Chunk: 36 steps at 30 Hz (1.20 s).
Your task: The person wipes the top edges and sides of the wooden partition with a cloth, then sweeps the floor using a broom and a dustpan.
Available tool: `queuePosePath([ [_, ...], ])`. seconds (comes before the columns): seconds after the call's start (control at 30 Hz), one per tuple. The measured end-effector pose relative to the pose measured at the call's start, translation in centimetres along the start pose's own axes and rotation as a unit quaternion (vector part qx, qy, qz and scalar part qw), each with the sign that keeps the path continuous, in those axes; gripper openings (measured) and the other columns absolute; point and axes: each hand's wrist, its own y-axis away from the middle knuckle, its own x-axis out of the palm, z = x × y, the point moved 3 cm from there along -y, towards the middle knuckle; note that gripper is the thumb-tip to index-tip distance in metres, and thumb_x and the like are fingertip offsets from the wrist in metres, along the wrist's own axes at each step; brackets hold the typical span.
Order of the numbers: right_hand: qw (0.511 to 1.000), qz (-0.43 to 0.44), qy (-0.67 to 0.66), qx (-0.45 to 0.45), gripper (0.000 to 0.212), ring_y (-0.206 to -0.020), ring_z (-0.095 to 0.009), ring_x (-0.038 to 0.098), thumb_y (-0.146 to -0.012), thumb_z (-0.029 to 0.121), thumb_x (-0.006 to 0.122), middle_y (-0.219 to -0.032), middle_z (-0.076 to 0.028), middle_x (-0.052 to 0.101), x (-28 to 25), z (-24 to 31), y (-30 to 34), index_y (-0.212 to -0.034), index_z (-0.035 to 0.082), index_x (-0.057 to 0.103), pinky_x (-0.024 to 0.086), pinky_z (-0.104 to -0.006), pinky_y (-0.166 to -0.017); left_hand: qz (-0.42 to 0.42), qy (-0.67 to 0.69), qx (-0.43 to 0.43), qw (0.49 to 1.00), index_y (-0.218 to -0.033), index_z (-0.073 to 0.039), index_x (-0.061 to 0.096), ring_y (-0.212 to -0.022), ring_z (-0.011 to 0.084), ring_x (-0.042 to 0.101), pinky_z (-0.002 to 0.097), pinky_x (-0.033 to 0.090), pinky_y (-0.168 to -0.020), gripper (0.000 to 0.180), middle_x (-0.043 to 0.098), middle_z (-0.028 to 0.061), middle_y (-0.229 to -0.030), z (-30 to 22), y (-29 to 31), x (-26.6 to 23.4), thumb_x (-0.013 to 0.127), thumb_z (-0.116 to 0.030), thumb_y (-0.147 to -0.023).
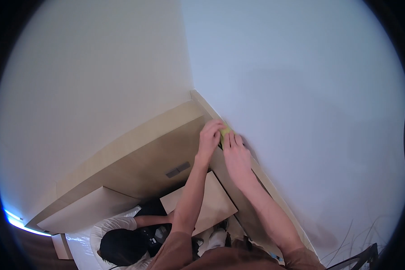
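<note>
Hands, left hand [210,136] and right hand [235,150], pinched a small yellow-green piece [225,131] against the beige wooden panel's [144,157] top corner, not yet released.

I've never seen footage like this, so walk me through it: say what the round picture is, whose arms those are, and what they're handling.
The picture comes from a wide fisheye camera worn on a person's head, so straight edges bend and the corners go black. The two bare forearms rising from the bottom are the wearer's own. The left hand and right hand meet at a small yellow-green piece, pinched against the top edge of a tan wooden panel near the wall corner. Below, another person crouches by a loose tan board.
</note>
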Motion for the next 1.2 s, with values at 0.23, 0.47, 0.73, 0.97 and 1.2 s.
queuePosePath([
  [0.23,0.988,-0.034,0.133,-0.076,0.035,-0.105,-0.023,0.057,-0.073,0.004,0.062,-0.107,-0.017,0.062,9.0,3.0,-12.0,-0.106,-0.009,0.059,0.056,-0.0268,-0.07,-0.022,-0.014,-0.087,0.996,-0.085,-0.003,0.06,-0.088,0.0304,0.061,0.0372,0.049,-0.073,0.022,0.063,0.0117,-0.093,11.9,-5.5,0.0,0.055,0.011,-0.069],
  [0.47,0.996,0.012,0.057,-0.073,0.025,-0.1,-0.024,0.059,-0.071,0.002,0.062,-0.096,-0.016,0.065,13.5,3.8,-20.8,-0.094,-0.006,0.064,0.056,-0.0312,-0.071,0.037,-0.047,-0.101,0.993,-0.083,-0.005,0.052,-0.083,0.0357,0.055,0.0424,0.045,-0.07,0.01,0.055,0.0161,-0.085,18.7,-10.8,-0.4,0.056,-0.005,-0.074],
  [0.73,0.994,-0.056,-0.046,-0.083,0.022,-0.102,-0.026,0.058,-0.076,0.004,0.058,-0.103,-0.017,0.063,14.3,6.0,-18.1,-0.095,-0.006,0.063,0.057,-0.0328,-0.073,0.072,-0.177,-0.061,0.98,-0.09,-0.005,0.054,-0.086,0.0368,0.055,0.0444,0.045,-0.072,0.015,0.055,0.0172,-0.088,21.2,-8.1,-2.8,0.055,-0.007,-0.076],
  [0.97,0.997,-0.054,0.03,-0.035,0.024,-0.099,-0.023,0.056,-0.075,0.008,0.06,-0.099,-0.013,0.063,7.5,1.6,-7.2,-0.095,-0.003,0.065,0.051,-0.0298,-0.084,0.072,-0.142,0.007,0.987,-0.082,-0.003,0.057,-0.081,0.0354,0.056,0.04,0.046,-0.069,0.014,0.057,0.0153,-0.083,8.4,-4.7,0.9,0.059,-0.004,-0.069],
  [1.2,0.976,-0.072,-0.172,0.111,0.041,-0.115,-0.032,0.051,-0.073,-0.002,0.058,-0.121,-0.015,0.059,-5.0,-3.7,12.2,-0.114,-0.004,0.058,0.047,-0.0382,-0.093,-0.001,-0.101,0.021,0.995,-0.08,0.0,0.06,-0.085,0.0346,0.06,0.0397,0.05,-0.075,0.016,0.062,0.0156,-0.088,-12.8,5.2,3.8,0.061,0.001,-0.064],
])
